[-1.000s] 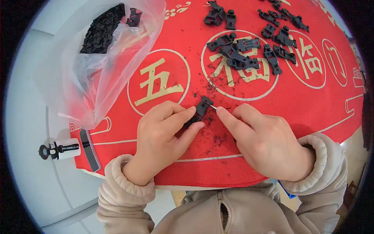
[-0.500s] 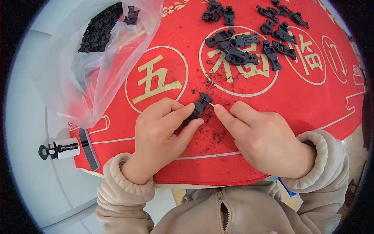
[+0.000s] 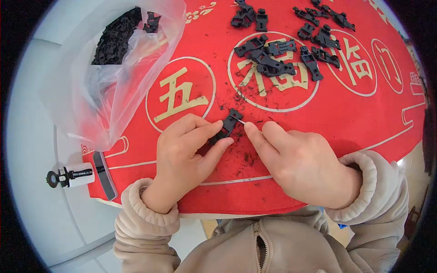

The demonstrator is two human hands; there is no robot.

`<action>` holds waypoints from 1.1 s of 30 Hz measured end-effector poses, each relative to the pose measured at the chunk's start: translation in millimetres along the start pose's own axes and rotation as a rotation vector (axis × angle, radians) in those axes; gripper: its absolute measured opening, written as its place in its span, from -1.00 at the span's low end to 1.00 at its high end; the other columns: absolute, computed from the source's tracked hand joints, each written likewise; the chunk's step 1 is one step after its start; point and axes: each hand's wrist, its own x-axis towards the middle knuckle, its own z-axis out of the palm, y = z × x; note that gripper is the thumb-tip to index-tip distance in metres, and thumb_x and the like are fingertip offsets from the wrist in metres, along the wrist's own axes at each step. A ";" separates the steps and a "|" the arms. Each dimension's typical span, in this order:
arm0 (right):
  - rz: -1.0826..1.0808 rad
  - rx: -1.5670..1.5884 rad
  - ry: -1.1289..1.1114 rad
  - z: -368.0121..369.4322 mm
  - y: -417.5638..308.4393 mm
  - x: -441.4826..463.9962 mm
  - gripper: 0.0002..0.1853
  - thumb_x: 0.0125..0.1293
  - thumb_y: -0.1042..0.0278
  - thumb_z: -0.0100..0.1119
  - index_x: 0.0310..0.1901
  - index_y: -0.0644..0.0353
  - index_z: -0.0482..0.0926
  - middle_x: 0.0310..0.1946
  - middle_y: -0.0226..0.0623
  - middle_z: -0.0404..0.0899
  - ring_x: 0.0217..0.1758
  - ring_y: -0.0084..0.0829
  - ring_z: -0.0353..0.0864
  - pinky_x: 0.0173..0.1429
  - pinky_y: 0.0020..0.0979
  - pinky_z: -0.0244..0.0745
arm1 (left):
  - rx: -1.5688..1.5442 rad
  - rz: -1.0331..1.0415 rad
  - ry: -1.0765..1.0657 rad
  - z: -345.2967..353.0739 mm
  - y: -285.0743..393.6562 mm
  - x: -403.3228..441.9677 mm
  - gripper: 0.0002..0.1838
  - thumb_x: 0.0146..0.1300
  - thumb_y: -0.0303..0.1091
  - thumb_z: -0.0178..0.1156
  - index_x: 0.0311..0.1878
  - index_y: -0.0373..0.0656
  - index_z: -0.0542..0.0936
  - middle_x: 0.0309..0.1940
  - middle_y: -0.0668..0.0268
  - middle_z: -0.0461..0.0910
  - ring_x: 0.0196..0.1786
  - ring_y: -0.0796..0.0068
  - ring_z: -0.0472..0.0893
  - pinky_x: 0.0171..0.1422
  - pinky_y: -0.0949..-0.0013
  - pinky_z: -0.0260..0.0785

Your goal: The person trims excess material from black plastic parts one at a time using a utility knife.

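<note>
Head view shows the left hand (image 3: 184,157) pinching a black part (image 3: 226,126), the right hand's (image 3: 302,164) grip pressing a thin metal tool (image 3: 238,120) against it.

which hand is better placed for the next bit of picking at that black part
Probably the right hand: it grips the thin metal tool, whose tip is already at the black part. The left hand pinches that part's near end, so it seems better suited to steadying.

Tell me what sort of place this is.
Probably a home, set up as a small workspace: a decorative red cloth with gold characters, clusters of black parts, and dark scraps scattered across it.
</note>
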 end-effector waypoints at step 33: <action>0.306 0.829 0.274 -7.3 35.7 13.4 -0.56 0.19 0.68 0.10 0.15 0.36 0.49 -0.38 -0.10 0.45 -0.40 -0.27 0.46 -0.31 -0.37 0.36 | -0.039 -0.036 0.016 -17.6 -15.5 -8.8 -0.57 -0.19 -0.32 0.58 -0.20 -0.20 0.66 -0.34 0.27 0.58 -0.24 0.33 0.58 -0.14 0.34 0.45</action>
